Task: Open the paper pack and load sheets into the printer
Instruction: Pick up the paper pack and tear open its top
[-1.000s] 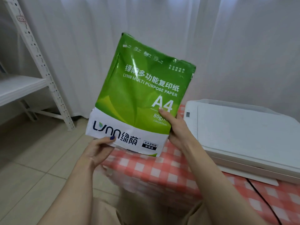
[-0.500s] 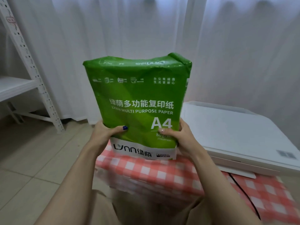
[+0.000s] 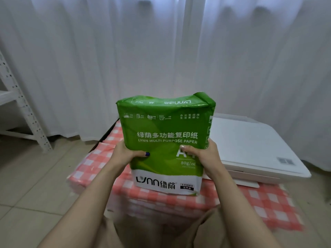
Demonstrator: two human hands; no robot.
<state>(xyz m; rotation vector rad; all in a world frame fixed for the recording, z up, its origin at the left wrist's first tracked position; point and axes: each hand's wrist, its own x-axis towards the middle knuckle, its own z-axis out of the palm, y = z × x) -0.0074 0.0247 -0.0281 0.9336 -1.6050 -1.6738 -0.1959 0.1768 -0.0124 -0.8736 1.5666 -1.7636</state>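
The green paper pack is held upright over the checkered tabletop; it's gripped at both sides by the left hand and right hand; still sealed, white printer just beside it.

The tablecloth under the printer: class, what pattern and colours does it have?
The tablecloth is a red-and-white check, seen best in the head view.

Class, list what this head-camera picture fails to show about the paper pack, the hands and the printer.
- Paper pack: back face, head view, turned away from the camera.
- Left hand and right hand: fingers, hidden behind the pack; only thumbs show.
- Printer: near left corner, covered by the pack and right hand.
- Small print under "80g": too small to read.
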